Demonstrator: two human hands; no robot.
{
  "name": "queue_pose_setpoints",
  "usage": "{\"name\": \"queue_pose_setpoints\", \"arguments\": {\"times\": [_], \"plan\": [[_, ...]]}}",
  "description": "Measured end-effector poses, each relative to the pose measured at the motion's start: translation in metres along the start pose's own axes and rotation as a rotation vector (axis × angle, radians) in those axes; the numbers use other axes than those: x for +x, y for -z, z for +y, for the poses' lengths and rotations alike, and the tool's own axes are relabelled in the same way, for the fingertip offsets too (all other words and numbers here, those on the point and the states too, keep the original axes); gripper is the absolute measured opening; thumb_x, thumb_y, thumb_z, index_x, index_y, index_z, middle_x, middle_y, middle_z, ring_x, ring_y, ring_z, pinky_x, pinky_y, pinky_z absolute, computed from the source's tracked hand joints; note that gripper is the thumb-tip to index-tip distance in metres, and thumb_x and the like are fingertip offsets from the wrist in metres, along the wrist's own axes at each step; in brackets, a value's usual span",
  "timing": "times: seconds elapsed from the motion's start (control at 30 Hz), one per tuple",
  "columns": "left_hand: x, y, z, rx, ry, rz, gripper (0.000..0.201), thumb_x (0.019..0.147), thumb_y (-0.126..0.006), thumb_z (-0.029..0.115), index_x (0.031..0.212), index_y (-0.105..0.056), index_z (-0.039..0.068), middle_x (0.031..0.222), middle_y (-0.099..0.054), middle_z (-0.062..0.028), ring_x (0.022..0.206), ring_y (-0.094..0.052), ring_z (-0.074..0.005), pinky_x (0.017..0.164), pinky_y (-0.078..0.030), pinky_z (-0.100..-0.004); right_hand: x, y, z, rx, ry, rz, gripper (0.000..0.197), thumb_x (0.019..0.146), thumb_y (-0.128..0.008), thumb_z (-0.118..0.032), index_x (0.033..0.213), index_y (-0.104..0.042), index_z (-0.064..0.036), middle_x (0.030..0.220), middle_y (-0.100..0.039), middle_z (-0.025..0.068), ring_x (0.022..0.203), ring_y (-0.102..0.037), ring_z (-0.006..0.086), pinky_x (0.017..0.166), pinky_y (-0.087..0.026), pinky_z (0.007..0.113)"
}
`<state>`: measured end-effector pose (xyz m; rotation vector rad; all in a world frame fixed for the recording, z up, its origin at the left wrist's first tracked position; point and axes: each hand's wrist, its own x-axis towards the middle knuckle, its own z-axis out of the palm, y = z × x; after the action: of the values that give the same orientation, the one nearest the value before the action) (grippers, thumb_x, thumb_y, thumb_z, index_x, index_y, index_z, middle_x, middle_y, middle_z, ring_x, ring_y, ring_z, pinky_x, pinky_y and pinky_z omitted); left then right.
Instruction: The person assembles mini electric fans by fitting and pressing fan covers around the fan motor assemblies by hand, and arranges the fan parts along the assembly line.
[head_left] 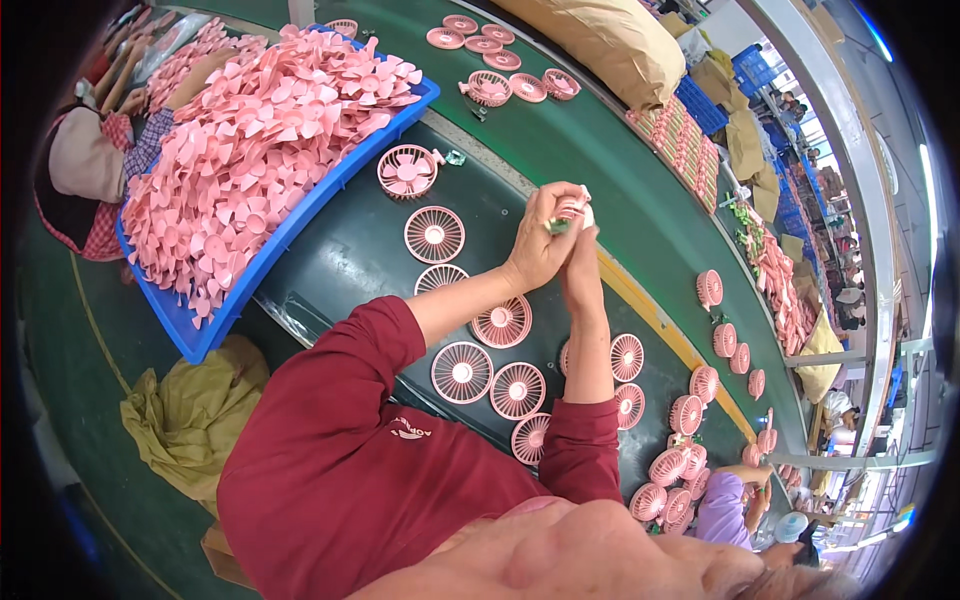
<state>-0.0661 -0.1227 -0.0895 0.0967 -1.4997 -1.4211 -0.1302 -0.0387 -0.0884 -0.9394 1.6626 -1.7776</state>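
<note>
My left hand (537,240) and my right hand (580,262) are raised together over the edge of the dark green worktable. Between their closed fingers is a small pink-and-white part (570,210) with a green piece on it; the fingers cover much of it, so its exact kind does not show. Below my forearms lie several round pink fan grilles (462,372) with spoked faces. Beyond my left forearm, a pink fan housing with blades in it (408,172) has a small green circuit board (455,158) at its side.
A blue bin (262,275) heaped with pink fan blades (255,165) stands at the left. Past the table runs a green conveyor belt (640,230) carrying pink fan parts. Stacked fan housings (672,467) sit near my right elbow. Other people work at far left and lower right.
</note>
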Motion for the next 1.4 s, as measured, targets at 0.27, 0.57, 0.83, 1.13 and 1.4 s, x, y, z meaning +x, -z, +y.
{"name": "queue_pose_setpoints", "arguments": {"times": [0.27,0.57,0.83,1.13,1.4], "plan": [[-0.005,-0.004,-0.004,-0.186,0.06,0.002,0.029,0.097,-0.05,0.014,0.122,-0.046,0.0,0.113,-0.057,-0.0124,0.101,-0.057,-0.0201,0.09,-0.046,-0.0323,-0.009,-0.029,0.011,-0.029,0.269,0.263,0.066,0.1,-0.036,-0.05,0.144,-0.033,-0.0011,0.13,-0.05,0.0135,0.119,-0.05,0.0238,0.103,-0.037,0.036],[0.013,0.001,-0.036,0.244,0.028,-0.172,0.045,0.092,-0.06,0.026,0.125,-0.046,-0.001,0.116,-0.059,-0.0195,0.109,-0.055,-0.037,0.097,-0.042,-0.0437,0.027,0.029,0.032,0.171,-0.026,0.159,0.049,0.103,-0.041,-0.038,0.137,-0.043,-0.0024,0.123,-0.055,0.0078,0.109,-0.056,0.0163,0.093,-0.046,0.031],[0.119,0.039,-0.112,0.884,0.323,-0.449,0.066,0.092,-0.053,0.046,0.141,-0.034,0.006,0.104,-0.066,-0.0285,0.096,-0.064,-0.0453,0.084,-0.05,-0.0538,0.026,0.175,0.04,-1.273,0.288,0.727,0.059,0.081,-0.072,-0.031,0.13,-0.053,-0.0036,0.131,-0.05,0.0304,0.124,-0.047,0.0447,0.105,-0.037,0.051],[0.193,0.084,-0.166,1.339,0.293,-0.479,0.047,0.094,-0.049,0.048,0.107,-0.066,0.006,0.097,-0.07,-0.0202,0.092,-0.068,-0.0375,0.078,-0.055,-0.0485,0.091,0.105,0.028,-1.055,0.341,0.194,0.047,0.083,-0.07,-0.02,0.126,-0.056,-0.0054,0.132,-0.052,0.0216,0.123,-0.048,0.0391,0.103,-0.042,0.044],[0.161,0.092,-0.151,1.381,-0.029,-0.527,0.012,0.079,-0.06,0.01,0.09,-0.061,0.008,0.085,-0.068,-0.0148,0.088,-0.064,-0.0357,0.072,-0.054,-0.0467,0.233,0.054,0.063,-1.139,0.288,0.093,0.052,0.08,-0.071,-0.022,0.128,-0.055,-0.0064,0.134,-0.052,0.0199,0.123,-0.049,0.0391,0.103,-0.043,0.044]]}}
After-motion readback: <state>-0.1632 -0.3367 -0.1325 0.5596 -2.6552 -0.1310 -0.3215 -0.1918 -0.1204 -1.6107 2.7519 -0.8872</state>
